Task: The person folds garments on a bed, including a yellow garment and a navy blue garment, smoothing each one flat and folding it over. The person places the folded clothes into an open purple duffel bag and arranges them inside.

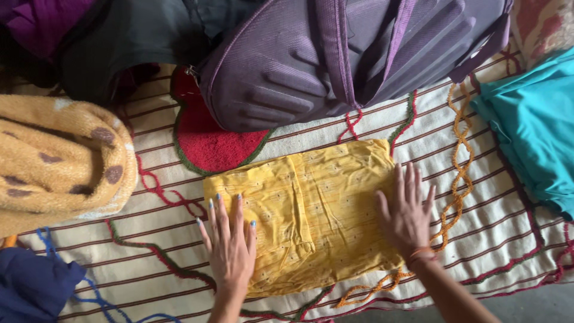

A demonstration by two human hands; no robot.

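I am pressing both palms flat on a folded yellow cloth point(311, 212), a thin, creased cotton rectangle dotted with tiny specks, lying on a cream woven rug point(490, 239) crossed by dark red stripes and looping cords of red, green and orange. My left hand point(230, 245) is lying open, fingers spread, on the cloth's near left edge, half on the rug. My right hand point(406, 212) is resting open and flat on the cloth's right end, fingers pointing away from me; neither hand is gripping anything.

The cloth is sitting between my hands, its far edge just short of a purple ribbed backpack point(335, 60). A red fuzzy patch point(206, 140) edged in green is showing beside the cloth's far left corner. A plush tan blanket with brown spots point(57, 158) is bulging well to the left, a teal fabric point(535, 128) is lying at the right, and a dark blue cloth point(30, 287) is filling the near left corner. Bare rug is lying open around the cloth's left and right sides.
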